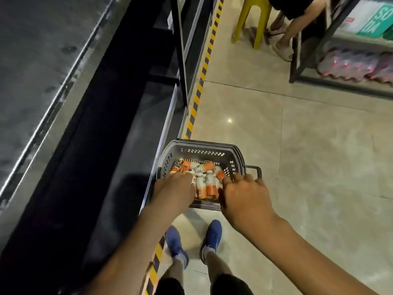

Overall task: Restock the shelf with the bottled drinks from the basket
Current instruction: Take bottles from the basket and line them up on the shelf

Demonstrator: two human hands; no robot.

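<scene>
Both arms bare, stretched forward and down, forearms converging. On the left grip (173, 187): back up, fingers bent downward, tips hidden. On the right grip (244, 196): back up, knuckles raised, fingers curled, thumb pointing inward. The two sit near each other, not touching. Can't tell whether either holds anything.

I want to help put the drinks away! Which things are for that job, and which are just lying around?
For the job: basket, bottled drinks inside it, dark shelf alongside, left hand and right hand reaching in.
Just around: yellow stool, wrapped bottle packs on the far rack, striped floor tape.
</scene>
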